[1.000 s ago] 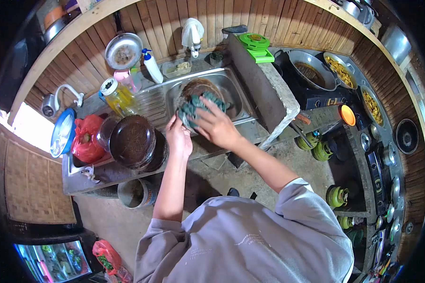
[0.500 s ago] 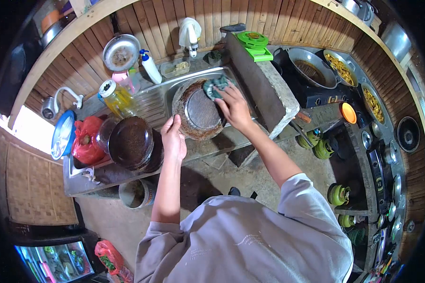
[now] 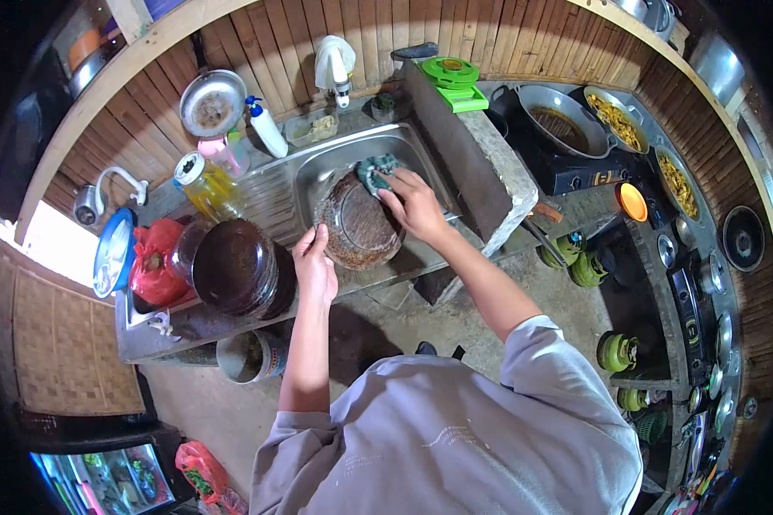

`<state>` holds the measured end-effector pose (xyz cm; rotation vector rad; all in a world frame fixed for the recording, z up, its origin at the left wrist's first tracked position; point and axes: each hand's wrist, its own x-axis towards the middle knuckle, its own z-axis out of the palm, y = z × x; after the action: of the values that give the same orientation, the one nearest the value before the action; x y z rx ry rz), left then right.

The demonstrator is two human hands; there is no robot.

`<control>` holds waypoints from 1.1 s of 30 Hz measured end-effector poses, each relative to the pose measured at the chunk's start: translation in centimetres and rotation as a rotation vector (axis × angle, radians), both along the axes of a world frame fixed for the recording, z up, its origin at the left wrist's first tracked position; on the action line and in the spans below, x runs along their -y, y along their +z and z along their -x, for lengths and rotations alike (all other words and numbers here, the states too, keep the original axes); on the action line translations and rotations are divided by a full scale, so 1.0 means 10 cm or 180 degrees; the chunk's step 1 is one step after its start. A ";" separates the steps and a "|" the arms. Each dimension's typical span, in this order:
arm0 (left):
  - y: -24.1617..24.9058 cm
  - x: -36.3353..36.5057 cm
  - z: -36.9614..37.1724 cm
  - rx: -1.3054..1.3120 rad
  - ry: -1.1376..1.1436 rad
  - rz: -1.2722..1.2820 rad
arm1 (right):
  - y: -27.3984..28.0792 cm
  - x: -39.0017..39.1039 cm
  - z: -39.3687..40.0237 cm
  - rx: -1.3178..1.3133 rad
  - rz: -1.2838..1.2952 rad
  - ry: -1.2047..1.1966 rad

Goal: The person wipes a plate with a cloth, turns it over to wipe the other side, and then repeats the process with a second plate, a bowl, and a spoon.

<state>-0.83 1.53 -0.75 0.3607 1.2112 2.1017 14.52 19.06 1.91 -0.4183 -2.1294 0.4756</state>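
A round, brown-stained plate (image 3: 365, 227) is tilted over the front edge of the metal sink (image 3: 412, 142). My left hand (image 3: 316, 270) grips its left rim, thumb on the near face. Pressed to the plate's upper right part is a dark green cloth (image 3: 374, 174), with my right hand (image 3: 416, 206) closed over it. To the left of my left hand, a stack of dark brown plates (image 3: 240, 268) stands on the counter.
Behind the sink are a faucet (image 3: 341, 81), a white pump bottle (image 3: 267, 127) and a clear tub (image 3: 312, 129). A yellow-tinted jar (image 3: 208, 187) and a red plastic bag (image 3: 156, 257) stand left. A concrete partition (image 3: 489, 159) separates the stove (image 3: 588, 176) on the right.
The plate has tipped and shifted slightly toward me, showing more of the sink behind it. My right hand and the cloth have moved a little left and nearer me.
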 end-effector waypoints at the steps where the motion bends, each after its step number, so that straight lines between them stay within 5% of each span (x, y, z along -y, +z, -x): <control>1: 0.00 -0.02 -0.01 0.0034 0.0135 0.0019 | -0.09 -0.03 -0.05 0.0039 0.0089 -0.0029; 7: 0.13 -0.01 0.03 0.0276 0.0485 -0.0069 | -0.59 0.01 -0.32 0.0176 0.0108 -0.0089; 18: 0.31 0.12 -0.01 -0.0178 0.0894 -0.0023 | -1.49 0.08 -0.54 0.1756 -0.0132 -0.0156; 26: 0.17 0.20 -0.12 -0.0666 0.0943 0.0075 | -1.27 0.00 -0.61 0.1744 0.0179 0.0065; 33: 0.47 0.19 -0.25 -0.1352 0.0922 0.0404 | -0.38 0.02 -0.41 0.0559 0.0038 0.0424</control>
<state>1.65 -0.37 3.97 0.6283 1.7223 2.2438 18.61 18.84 -1.84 -0.3365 -2.3356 0.5448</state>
